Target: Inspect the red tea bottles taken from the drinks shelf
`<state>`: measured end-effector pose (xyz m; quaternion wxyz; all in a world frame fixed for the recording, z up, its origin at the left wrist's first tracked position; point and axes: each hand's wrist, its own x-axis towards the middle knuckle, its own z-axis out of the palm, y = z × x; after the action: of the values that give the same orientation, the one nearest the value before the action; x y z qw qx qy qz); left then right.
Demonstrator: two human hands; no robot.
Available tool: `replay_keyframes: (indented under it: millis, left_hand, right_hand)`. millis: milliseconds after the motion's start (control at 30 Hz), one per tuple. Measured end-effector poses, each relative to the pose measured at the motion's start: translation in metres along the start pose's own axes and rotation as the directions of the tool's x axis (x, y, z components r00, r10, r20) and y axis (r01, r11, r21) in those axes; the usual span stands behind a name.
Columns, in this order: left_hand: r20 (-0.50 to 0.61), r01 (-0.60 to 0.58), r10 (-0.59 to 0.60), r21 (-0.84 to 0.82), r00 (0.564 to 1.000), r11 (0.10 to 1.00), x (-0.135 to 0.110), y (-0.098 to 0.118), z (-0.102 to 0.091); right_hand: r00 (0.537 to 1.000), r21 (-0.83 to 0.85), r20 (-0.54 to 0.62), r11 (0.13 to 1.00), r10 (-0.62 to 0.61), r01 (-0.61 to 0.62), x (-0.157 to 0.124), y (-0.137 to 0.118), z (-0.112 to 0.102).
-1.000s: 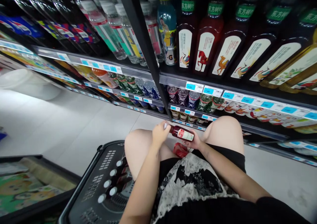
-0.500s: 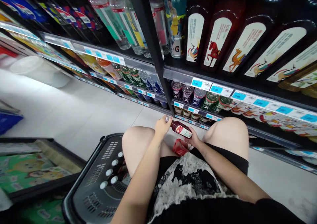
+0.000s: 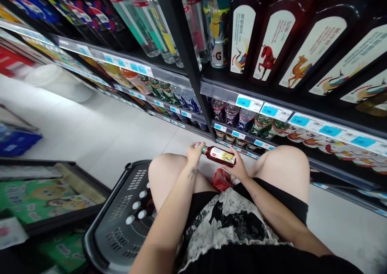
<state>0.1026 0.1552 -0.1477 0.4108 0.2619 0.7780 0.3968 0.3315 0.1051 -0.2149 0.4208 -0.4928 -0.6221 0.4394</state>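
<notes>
Between my knees I hold a dark red tea bottle [image 3: 220, 155] lying nearly level, its neck to the left. A white label with a yellow picture faces up, and green shows at the neck. My left hand [image 3: 195, 153] is closed around the cap end. My right hand [image 3: 238, 165] grips the base end, thumb along the upper edge. Below the bottle, a red thing [image 3: 221, 180] lies between my thighs; its kind is unclear. To my left stands a dark grey basket [image 3: 116, 217] with several white-capped bottles [image 3: 136, 205] in it, partly hidden by my leg.
Drink shelves [image 3: 211, 88] run across the front, with large dark tea bottles [image 3: 269, 44] at the upper right and cola bottles [image 3: 90, 13] at the upper left. A low display of green packs [image 3: 39, 201] stands left. A white tub [image 3: 57, 80] sits farther off on the floor.
The bottle has been rolled in my hands, so a label side with a yellow picture now faces up instead of the red one. My view has shifted slightly.
</notes>
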Motion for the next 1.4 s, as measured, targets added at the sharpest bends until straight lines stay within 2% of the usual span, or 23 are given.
replay_keyframes:
  millis: [100, 167, 267, 400, 567, 667, 833, 1067, 1267, 1400]
  left_hand:
    - [0.024, 0.074, -0.07, -0.237, 0.997, 0.969, 0.004, -0.004, 0.006]
    - [0.037, 0.09, -0.082, -0.334, 0.996, 0.938, 0.005, -0.005, 0.008]
    - [0.051, 0.088, -0.073, -0.413, 0.996, 0.906, 0.005, -0.003, 0.011]
    - [0.051, 0.063, -0.044, -0.473, 0.998, 0.879, 0.005, 0.0, 0.011]
    - [0.099, 0.042, 0.008, -0.5, 0.995, 0.865, -0.004, 0.004, 0.015]
    - [0.157, 0.042, 0.04, -0.49, 0.987, 0.871, -0.01, 0.004, 0.019]
    - [0.188, 0.034, 0.065, -0.481, 0.98, 0.876, -0.012, 0.002, 0.021]
    - [0.179, 0.018, 0.08, -0.486, 0.981, 0.874, -0.008, 0.001, 0.023]
    - [0.217, 0.006, 0.12, -0.505, 0.969, 0.863, -0.004, 0.0, 0.027]
    - [0.267, 0.023, 0.138, -0.523, 0.954, 0.852, -0.003, 0.0, 0.03]
  right_hand:
    - [0.998, -0.069, -0.016, 0.996, -0.059, 0.057, 0.0, -0.004, 0.002]
    - [0.998, -0.084, -0.02, 0.995, -0.057, 0.055, 0.0, -0.006, 0.003]
    - [0.999, -0.092, -0.011, 0.995, -0.036, 0.035, 0.003, -0.005, 0.002]
    - [0.997, -0.137, 0.075, 0.99, -0.022, 0.033, 0.006, 0.001, 0.001]
    - [0.954, -0.207, 0.293, 0.978, 0.061, 0.001, 0.002, -0.003, 0.006]
    - [0.919, -0.282, 0.368, 0.959, 0.146, -0.039, -0.001, -0.009, 0.009]
    - [0.898, -0.348, 0.384, 0.935, 0.214, -0.074, 0.0, -0.013, 0.009]
    - [0.882, -0.323, 0.393, 0.937, 0.26, -0.133, 0.0, -0.015, 0.01]
    - [0.886, -0.335, 0.343, 0.922, 0.312, -0.194, 0.0, -0.018, 0.013]
    - [0.904, -0.344, 0.307, 0.92, 0.298, -0.187, -0.001, -0.016, 0.012]
